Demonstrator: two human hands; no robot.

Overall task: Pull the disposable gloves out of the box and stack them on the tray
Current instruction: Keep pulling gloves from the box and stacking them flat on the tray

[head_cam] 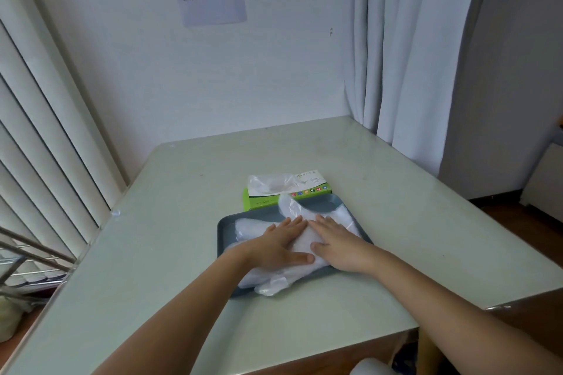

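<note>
A dark grey tray [224, 231] lies in the middle of the pale green table. A pile of clear disposable gloves [301, 242] lies on it, spilling over the tray's near edge. My left hand [278, 245] and my right hand [336, 243] both press flat on the pile with straight fingers, side by side. Just behind the tray stands the green and white glove box [307, 189], with a clear glove [271, 184] sticking out of its top opening.
The table [182, 253] meets a white wall at the back. Vertical blinds run along the left side and a curtain [411, 55] hangs at the back right. A metal rack [27, 259] stands low on the left.
</note>
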